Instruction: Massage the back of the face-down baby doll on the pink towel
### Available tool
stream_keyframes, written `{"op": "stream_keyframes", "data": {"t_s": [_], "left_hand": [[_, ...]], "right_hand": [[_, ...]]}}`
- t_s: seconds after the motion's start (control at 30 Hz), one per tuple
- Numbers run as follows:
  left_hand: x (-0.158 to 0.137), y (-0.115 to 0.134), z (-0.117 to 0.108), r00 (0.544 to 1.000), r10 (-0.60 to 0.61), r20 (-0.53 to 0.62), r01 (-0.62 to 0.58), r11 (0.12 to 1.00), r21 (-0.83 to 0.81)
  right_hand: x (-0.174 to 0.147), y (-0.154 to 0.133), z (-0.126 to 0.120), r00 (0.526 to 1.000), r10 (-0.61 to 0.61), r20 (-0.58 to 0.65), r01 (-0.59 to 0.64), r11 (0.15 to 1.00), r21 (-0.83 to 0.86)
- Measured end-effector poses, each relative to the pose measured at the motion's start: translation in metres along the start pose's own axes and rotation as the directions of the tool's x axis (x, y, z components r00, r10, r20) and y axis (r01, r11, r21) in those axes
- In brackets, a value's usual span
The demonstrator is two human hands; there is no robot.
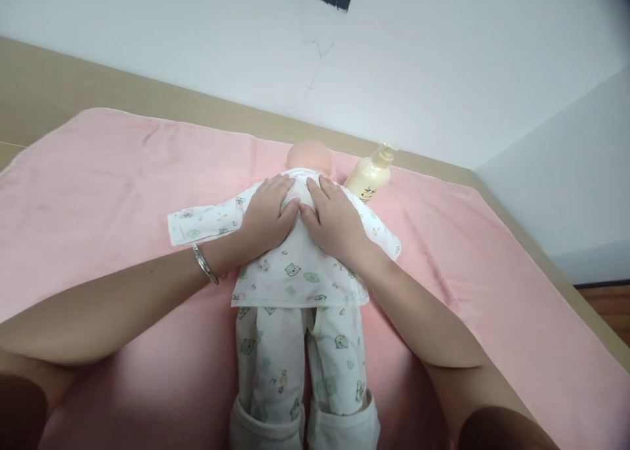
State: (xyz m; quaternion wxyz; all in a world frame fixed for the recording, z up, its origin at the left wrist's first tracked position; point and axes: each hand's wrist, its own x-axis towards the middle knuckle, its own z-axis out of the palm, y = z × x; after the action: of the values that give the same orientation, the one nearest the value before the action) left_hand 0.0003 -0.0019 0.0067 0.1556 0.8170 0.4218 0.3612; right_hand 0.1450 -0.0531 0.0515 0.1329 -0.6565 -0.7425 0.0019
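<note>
A baby doll (311,156) lies face down, its bare head at the far end. It wears a white printed shirt (300,279) and matching trousers (280,358) with turned-up cuffs. My left hand (270,212) rests flat on the left of the doll's upper back, a silver bangle (204,264) on the wrist. Flat on the right of the upper back lies my right hand (335,219). Both have fingers stretched toward the doll's shoulders, with the thumbs close together near the middle. The doll's face is hidden.
Just right of the doll's head, a pale yellow pump bottle (370,174) stands tilted in view. A pink blanket (123,174) lies under everything on a wooden surface (44,76). A white wall (221,37) rises behind it.
</note>
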Motion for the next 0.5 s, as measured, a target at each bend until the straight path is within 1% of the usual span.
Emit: {"op": "stream_keyframes", "data": {"t_s": [0.33,0.4,0.5], "left_hand": [[-0.0001,-0.0045,0.0026,0.999,0.03,-0.027,-0.03,1.0,0.003],[-0.0017,-0.0069,0.0029,0.997,0.073,-0.036,-0.073,0.997,0.019],[-0.0054,-0.0092,0.0021,0.976,0.21,-0.053,-0.206,0.977,0.061]], "right_hand": [[-0.0007,0.0058,0.0069,0.997,-0.038,-0.061,0.039,0.999,0.029],[-0.0009,0.0064,0.0068,0.997,-0.039,-0.061,0.042,0.999,0.034],[-0.0012,0.0066,0.006,0.996,-0.05,-0.069,0.052,0.998,0.037]]}}
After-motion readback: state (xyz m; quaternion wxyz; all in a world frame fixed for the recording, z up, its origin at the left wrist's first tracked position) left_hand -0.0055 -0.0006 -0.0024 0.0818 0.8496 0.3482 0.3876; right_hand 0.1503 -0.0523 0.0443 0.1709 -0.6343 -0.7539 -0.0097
